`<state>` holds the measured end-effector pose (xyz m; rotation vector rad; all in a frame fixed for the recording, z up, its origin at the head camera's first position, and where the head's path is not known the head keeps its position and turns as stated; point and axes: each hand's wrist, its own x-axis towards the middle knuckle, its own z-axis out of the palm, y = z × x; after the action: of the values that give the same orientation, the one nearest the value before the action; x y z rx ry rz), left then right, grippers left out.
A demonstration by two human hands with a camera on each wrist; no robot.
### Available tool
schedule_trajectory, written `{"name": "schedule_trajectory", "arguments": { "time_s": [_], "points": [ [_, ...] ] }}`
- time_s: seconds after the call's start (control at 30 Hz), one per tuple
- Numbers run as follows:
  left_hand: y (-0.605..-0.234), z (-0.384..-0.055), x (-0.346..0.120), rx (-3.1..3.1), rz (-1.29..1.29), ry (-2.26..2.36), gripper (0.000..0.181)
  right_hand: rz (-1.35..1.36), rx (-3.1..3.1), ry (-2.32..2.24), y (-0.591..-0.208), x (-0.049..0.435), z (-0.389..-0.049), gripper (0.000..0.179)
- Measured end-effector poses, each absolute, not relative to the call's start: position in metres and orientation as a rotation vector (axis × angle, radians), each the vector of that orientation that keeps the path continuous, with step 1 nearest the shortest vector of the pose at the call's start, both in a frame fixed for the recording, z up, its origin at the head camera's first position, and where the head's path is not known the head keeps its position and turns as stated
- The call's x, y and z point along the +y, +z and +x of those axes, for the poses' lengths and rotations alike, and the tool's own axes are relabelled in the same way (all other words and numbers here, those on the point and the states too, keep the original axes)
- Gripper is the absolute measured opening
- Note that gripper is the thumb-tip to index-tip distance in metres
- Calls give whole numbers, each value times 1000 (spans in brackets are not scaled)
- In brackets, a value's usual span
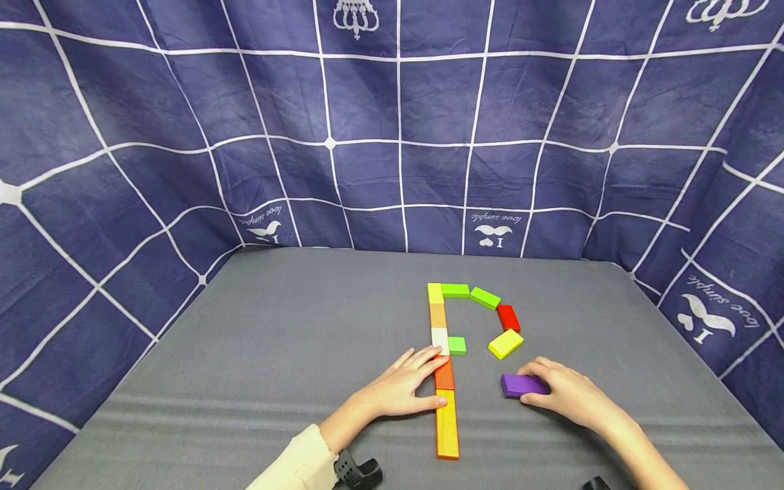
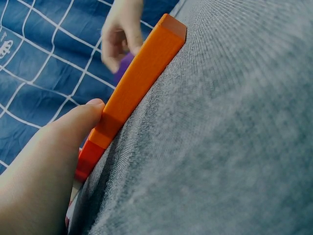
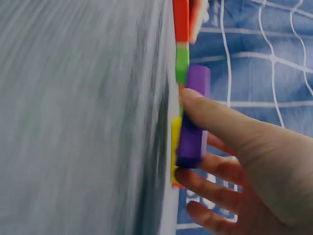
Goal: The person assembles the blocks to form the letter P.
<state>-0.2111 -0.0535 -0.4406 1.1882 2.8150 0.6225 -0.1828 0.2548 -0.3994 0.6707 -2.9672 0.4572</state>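
Observation:
In the head view, my left hand [image 1: 398, 386] rests on a straight column of blocks with its fingers spread. Its fingertips touch near the white block [image 1: 439, 337] and the red-orange block [image 1: 444, 376]; the thumb lies against the long orange block [image 1: 448, 435]. To the right, my right hand [image 1: 569, 393] pinches a purple block [image 1: 514, 385] between thumb and fingers. The right wrist view shows that purple block [image 3: 195, 132] gripped along its sides. A short green block [image 1: 456, 346] abuts the white one, and a yellow block [image 1: 505, 344] lies tilted beyond the purple block.
Above the white block, the column continues with a tan block [image 1: 437, 315] and a yellow-green block [image 1: 435, 292]. From its top, two green blocks [image 1: 456, 291] and a red block [image 1: 508, 318] curve right. A blue checked curtain [image 1: 367, 170] surrounds the grey table [image 1: 275, 327].

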Motion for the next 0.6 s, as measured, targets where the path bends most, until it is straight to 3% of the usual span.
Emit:
{"name": "schedule_trajectory", "arguments": {
  "time_s": [0.37, 0.6],
  "points": [
    [-441, -211, -54, 2832, 1198, 602, 67, 677, -2781, 376, -407, 207, -215, 31],
    [-440, -211, -53, 2824, 1183, 589, 67, 654, -2741, 352, -412, 202, -228, 31]
  ]
}}
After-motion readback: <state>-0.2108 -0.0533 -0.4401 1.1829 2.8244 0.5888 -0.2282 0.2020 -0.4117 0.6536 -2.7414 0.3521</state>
